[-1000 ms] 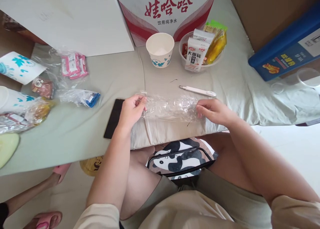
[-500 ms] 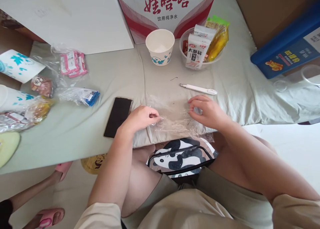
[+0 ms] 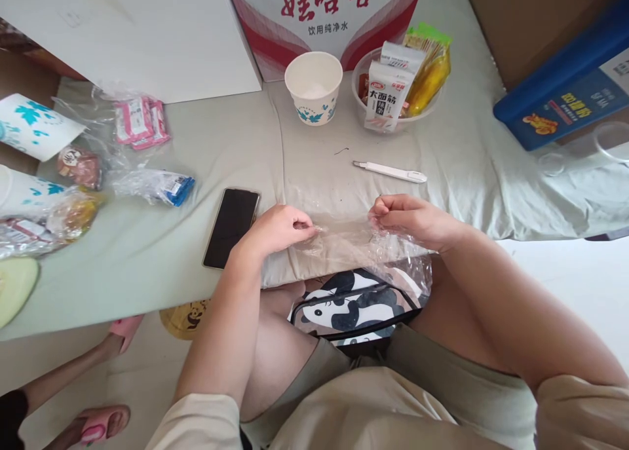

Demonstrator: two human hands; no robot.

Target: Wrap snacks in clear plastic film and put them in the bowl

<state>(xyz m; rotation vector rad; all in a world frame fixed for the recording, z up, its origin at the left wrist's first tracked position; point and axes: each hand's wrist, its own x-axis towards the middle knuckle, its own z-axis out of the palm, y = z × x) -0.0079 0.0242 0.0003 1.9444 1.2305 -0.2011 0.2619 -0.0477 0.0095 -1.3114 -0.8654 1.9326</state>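
A clear plastic bag is stretched over the near edge of the cloth-covered table. My left hand pinches its left end with closed fingers. My right hand pinches its right end, fingers curled shut. The bag's lower part hangs down over a panda-print pouch on my lap. A black phone lies just left of my left hand.
A white pen-like tool lies beyond my right hand. Behind it stand a paper cup and a bowl of snack packets. Wrapped snacks and cups lie at the left. Another person's feet in pink slippers show at lower left.
The bag, held up and stretched between both hands a second ago, came down to the table edge; its lower part now hangs over the pouch. Both hands moved nearer me.
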